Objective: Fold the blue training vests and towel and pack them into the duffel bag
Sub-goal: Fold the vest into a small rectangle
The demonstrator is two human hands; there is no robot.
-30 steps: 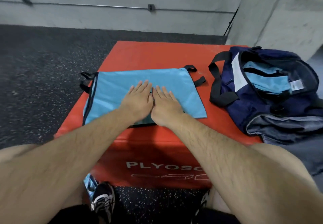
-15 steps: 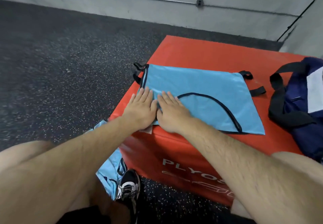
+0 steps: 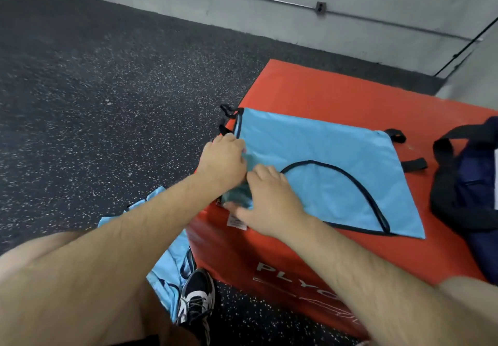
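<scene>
I see my left hand point(image 3: 222, 162) and right hand point(image 3: 272, 200) gripping one end of the blue vest point(image 3: 323, 157) on the red plyo box point(image 3: 310, 92).

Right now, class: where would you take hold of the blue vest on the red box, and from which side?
Pinch the vest at its left end, coming from the left edge of the box. It lies flat, but that end reaches the edge, where the left hand and right hand grip it.

A light-blue, dark-trimmed vest point(image 3: 323, 162) lies flat on the red plyo box point(image 3: 310, 89), its near-left corner bunched. A second vest point(image 3: 167, 273) lies crumpled on the floor point(image 3: 107, 103). The navy duffel bag point(image 3: 469, 178) sits at the right.
</scene>
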